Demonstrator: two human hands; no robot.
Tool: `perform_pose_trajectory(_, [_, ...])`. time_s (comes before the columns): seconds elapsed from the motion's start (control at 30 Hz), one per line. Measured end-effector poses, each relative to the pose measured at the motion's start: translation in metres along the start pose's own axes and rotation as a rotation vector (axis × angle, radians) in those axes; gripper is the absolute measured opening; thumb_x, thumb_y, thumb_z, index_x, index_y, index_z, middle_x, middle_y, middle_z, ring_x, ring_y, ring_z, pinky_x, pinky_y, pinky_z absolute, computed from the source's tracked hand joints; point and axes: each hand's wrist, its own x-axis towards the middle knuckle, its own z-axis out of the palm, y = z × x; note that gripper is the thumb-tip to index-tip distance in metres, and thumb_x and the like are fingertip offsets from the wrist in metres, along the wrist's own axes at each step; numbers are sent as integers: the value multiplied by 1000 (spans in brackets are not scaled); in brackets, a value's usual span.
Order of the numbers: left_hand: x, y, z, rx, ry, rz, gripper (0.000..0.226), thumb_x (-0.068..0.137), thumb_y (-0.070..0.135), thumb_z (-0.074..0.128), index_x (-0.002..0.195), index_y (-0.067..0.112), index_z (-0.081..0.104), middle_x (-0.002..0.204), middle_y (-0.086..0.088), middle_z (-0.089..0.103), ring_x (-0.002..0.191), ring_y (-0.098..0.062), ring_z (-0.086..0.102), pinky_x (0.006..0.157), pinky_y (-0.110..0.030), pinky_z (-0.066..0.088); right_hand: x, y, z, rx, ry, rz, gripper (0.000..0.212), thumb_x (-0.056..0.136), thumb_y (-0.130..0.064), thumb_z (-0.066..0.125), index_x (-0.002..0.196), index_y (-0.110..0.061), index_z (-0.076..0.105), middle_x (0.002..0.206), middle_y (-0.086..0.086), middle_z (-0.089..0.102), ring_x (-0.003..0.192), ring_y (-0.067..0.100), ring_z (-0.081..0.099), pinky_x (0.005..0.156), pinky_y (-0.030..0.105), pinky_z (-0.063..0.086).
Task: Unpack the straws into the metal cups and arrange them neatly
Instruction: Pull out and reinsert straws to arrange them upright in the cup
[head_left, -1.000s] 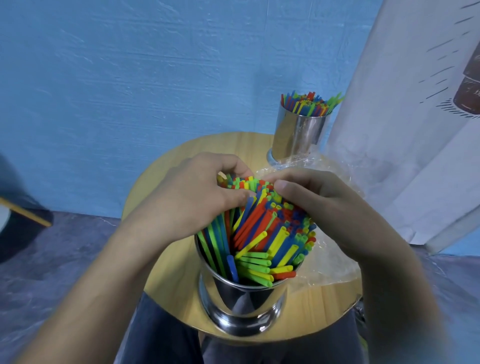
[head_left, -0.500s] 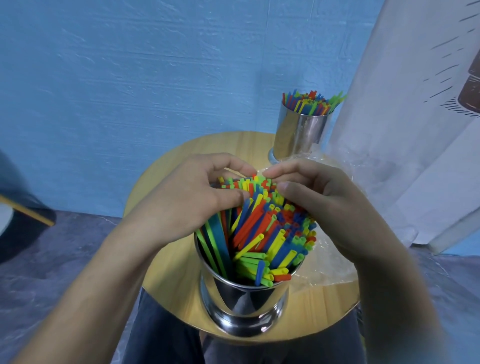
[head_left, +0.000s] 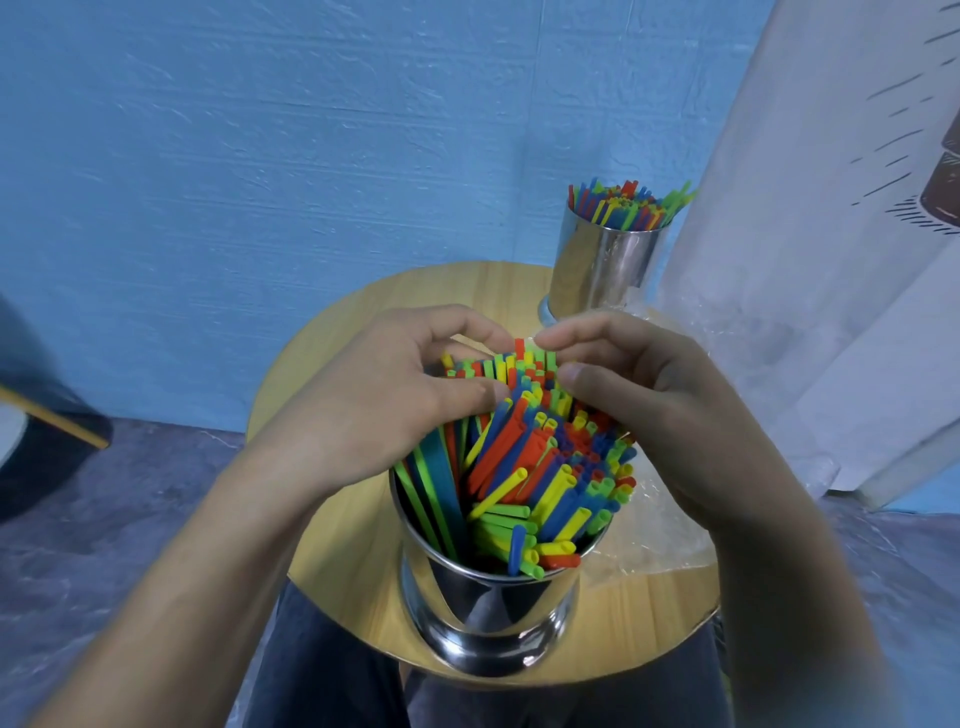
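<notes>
fingertips (head_left: 546, 340) have drawn slightly apart above the straws (head_left: 540, 457), which fan out of the near metal cup (head_left: 488, 618). left hand (head_left: 384, 400) and right hand (head_left: 660, 405) curl round their far tops. behind that cup stands a second cup (head_left: 597, 270); plastic wrap (head_left: 649, 540) lies right of it on the desk (head_left: 353, 582).

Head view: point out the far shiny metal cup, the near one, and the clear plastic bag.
Far shiny metal cup (head_left: 597, 270): head view, side wall.
Near shiny metal cup (head_left: 467, 613): head view, front wall.
Clear plastic bag (head_left: 655, 540): head view, crumpled part right of near cup.
</notes>
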Motion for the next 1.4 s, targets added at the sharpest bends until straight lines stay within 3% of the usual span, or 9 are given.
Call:
perform_pose_trajectory(0.3, [0,0,0,-15,-28,-1,23,91,4,70,103,24,72,90,-1,79,78,-16,78,66,-26,62,0,2,-3,-91,5,16,21,92,-28,60,109,-21,71,100,6,76,100,23,74,83,45,62])
perform_pose_trajectory(0.43, [3,-8,0,191,98,18,16,83,37,76,98,39,72,93,13,77,84,-11,75,80,-42,63,-2,1,-2,-123,61,16,20,92,-33,60,105,-26,73,101,-3,74,99,14,72,76,29,59])
perform_pose_trajectory(0.53, [1,-5,1,405,213,21,15,82,48,75,96,48,71,96,22,74,91,-5,68,85,-34,54,-5,-3,-2,-157,86,32,19,94,-42,63,106,-30,72,103,-10,72,100,8,71,74,22,56])
perform_pose_trajectory(0.67, [-8,4,7,645,317,34,19,87,47,69,106,48,68,96,23,70,91,-8,62,76,-32,44,-13,-8,-7,-226,37,66,52,82,-72,61,121,-38,65,117,-19,68,112,1,67,83,25,58])
perform_pose_trajectory(0.77, [-13,8,5,730,262,12,37,83,53,66,119,50,61,108,24,65,95,-10,59,80,-34,44,-21,-11,-9,-231,-63,97,80,60,-88,67,128,-47,59,126,-20,64,119,-2,62,89,24,58])
perform_pose_trajectory(0.87, [-10,11,0,698,83,-44,58,74,56,68,130,52,54,115,25,58,101,-4,55,85,-30,41,-22,-12,-7,-225,-134,119,74,63,-68,81,130,-50,56,124,-24,65,118,-6,61,85,9,52])
perform_pose_trajectory(0.93, [-4,9,-2,603,6,-64,55,75,55,74,127,53,56,109,26,62,102,-4,60,86,-30,47,-20,-13,-6,-210,-152,119,64,73,-56,82,131,-46,57,124,-21,66,117,-3,63,86,9,51])
perform_pose_trajectory(1.1, [5,3,0,454,16,-37,36,65,57,69,99,47,67,90,17,73,85,-8,70,82,-41,58,-15,-14,-6,-112,-150,117,52,87,-34,79,134,-37,59,125,-13,69,112,9,70,88,25,60])
perform_pose_trajectory(1.4, [4,11,-3,572,15,-50,42,64,60,65,100,40,58,103,15,66,85,-8,63,79,-35,52,-6,-5,-5,20,-164,95,47,88,-16,64,133,-31,63,125,-1,70,110,24,73,89,45,62])
